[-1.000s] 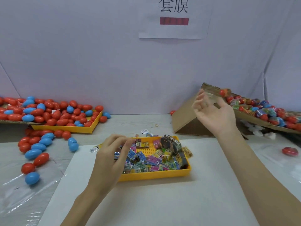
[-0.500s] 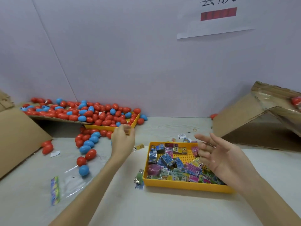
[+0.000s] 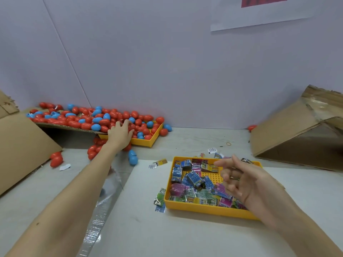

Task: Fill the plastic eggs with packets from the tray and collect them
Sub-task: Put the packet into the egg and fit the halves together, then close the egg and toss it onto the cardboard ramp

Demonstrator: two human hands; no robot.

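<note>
A heap of red and blue plastic eggs [image 3: 87,119] lies on a cardboard sheet and spills into a yellow tray [image 3: 146,143] at the back left. My left hand [image 3: 119,134] reaches into that heap, fingers stretched forward and touching red eggs; I cannot see what is under the palm. In front of me stands a second yellow tray [image 3: 204,210] holding several colourful packets [image 3: 193,179]. Over its right half hovers my right hand [image 3: 241,180], palm turned left, fingers loosely bent and holding nothing.
Loose eggs lie on the table: a blue egg [image 3: 133,159] and red eggs [image 3: 56,160]. Stray packets [image 3: 159,198] lie beside the packet tray. A cardboard ramp [image 3: 289,138] rises at the right, a cardboard panel [image 3: 22,145] at the left. Clear plastic film [image 3: 104,197] lies under my left forearm.
My left hand moved from the packet tray out to the egg heap at the back left. My right hand came down from the right cardboard ramp to hover over the packet tray. The view swung left.
</note>
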